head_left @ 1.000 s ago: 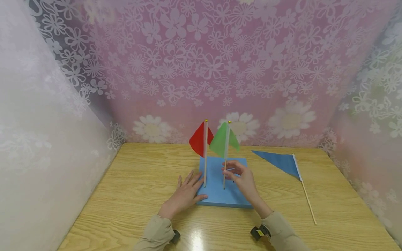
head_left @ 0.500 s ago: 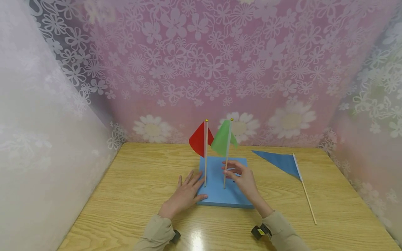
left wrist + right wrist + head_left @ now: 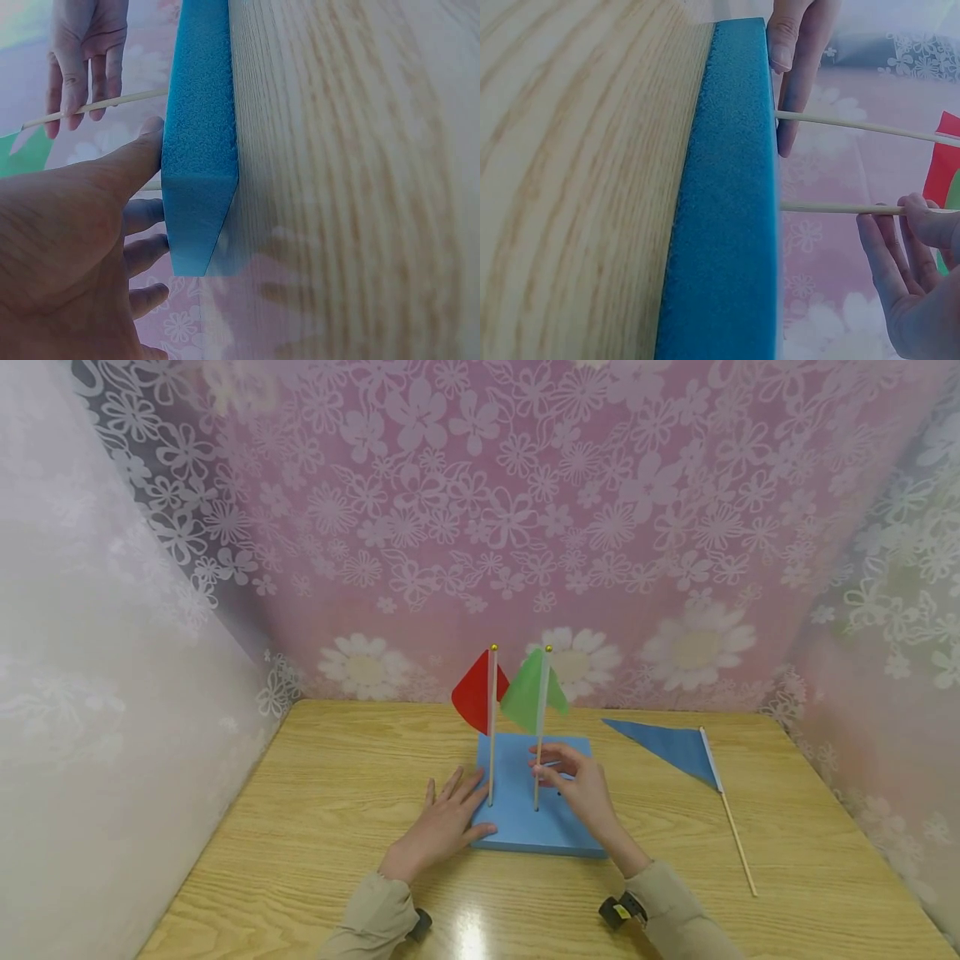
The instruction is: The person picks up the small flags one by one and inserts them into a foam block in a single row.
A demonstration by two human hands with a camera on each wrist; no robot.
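A blue foam block [image 3: 517, 837] lies on the table with two flags standing in it. The red flag [image 3: 474, 695] is upright at the left. To its right stands the green flag [image 3: 527, 695], leaning slightly, its stick's foot in the block. My right hand [image 3: 581, 789] pinches the green flag's stick between thumb and fingers, as the right wrist view also shows with the stick [image 3: 832, 208]. My left hand [image 3: 441, 822] rests on the block's left edge, fingers spread and thumb on its front part. In the left wrist view its thumb [image 3: 139, 161] touches the block's top face.
A blue flag [image 3: 678, 752] on a wooden stick lies on the wooden table [image 3: 337, 777] to the right of the block. A small dark hole [image 3: 558, 793] shows in the block beside the right hand. Flowered cloth [image 3: 525, 527] hangs behind and at both sides.
The green flag's top tips to the right, then back to the left, while its foot stays in the block. My right hand keeps its pinch; the left hand stays put.
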